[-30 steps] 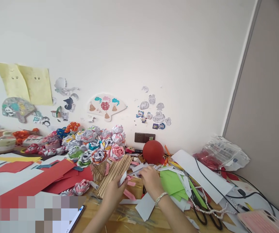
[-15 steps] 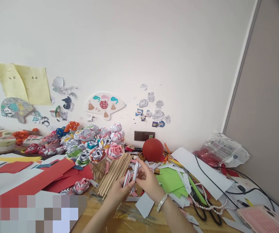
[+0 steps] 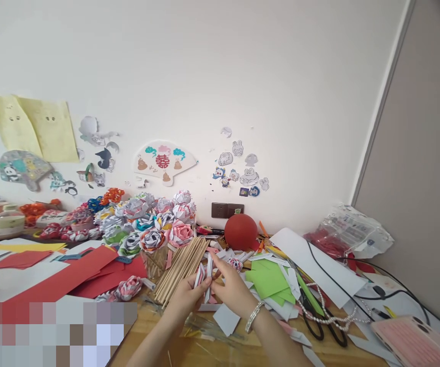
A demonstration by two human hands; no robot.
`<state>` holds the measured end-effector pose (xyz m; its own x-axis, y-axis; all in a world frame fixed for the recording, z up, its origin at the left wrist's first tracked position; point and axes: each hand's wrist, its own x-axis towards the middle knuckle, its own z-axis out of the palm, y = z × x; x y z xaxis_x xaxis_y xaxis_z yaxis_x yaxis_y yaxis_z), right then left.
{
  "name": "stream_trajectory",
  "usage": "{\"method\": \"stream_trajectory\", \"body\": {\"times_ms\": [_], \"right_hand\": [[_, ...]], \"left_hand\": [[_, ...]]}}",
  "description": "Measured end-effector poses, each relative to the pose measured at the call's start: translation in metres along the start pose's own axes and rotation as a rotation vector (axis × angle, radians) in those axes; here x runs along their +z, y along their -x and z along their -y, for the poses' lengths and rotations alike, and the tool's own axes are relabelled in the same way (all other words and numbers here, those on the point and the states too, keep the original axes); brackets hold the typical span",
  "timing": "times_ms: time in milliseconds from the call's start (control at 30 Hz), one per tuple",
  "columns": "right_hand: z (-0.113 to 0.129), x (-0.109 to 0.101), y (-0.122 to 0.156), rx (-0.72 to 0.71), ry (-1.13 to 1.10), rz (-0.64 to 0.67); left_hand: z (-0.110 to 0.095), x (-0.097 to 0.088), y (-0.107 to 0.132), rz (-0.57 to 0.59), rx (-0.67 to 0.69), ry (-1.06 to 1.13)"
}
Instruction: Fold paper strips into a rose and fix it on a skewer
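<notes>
Between my hands are narrow folded paper pieces, white with pink. My left hand pinches a folded paper piece between thumb and fingers. My right hand, with a silvery bracelet on its wrist, has its fingers on a white folded paper strip, index finger along the strip's top end. Part of both papers is hidden behind the fingers. A bundle of thin wooden sticks lies just beyond my left hand. A small pink and white rolled paper flower is behind my right hand.
Many paper roses stand in a container at the back left. Red paper sheets lie left, green sheets right. A red ball-like object, black-handled scissors, a bead string and a pink device are around the table.
My right hand has moved slightly left and down, its index finger now nearer the strip's top end. The two paper pieces are closer together. The camera view has shifted slightly.
</notes>
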<state>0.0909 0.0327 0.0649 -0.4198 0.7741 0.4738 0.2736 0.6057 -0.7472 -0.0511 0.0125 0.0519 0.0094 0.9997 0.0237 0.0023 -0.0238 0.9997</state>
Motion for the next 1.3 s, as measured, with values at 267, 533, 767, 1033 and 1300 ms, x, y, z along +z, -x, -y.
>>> {"method": "stream_trajectory", "body": {"times_ms": [267, 533, 767, 1033, 1300], "right_hand": [[-0.031, 0.026, 0.01, 0.052, 0.282, 0.049], [-0.043, 0.05, 0.011, 0.18, 0.412, 0.087], [-0.04, 0.038, 0.012, 0.097, 0.312, 0.05], [-0.04, 0.023, 0.003, 0.118, 0.08, -0.147], [-0.006, 0.023, 0.007, 0.071, -0.107, -0.192]], "left_hand": [[0.002, -0.025, -0.009, -0.299, -0.005, 0.024], [0.0, -0.022, -0.006, -0.332, 0.001, 0.026], [0.0, -0.025, -0.008, -0.357, -0.025, -0.017], [0.002, -0.019, -0.009, -0.289, -0.032, -0.025], [0.003, -0.008, -0.004, -0.195, 0.005, 0.025]]}}
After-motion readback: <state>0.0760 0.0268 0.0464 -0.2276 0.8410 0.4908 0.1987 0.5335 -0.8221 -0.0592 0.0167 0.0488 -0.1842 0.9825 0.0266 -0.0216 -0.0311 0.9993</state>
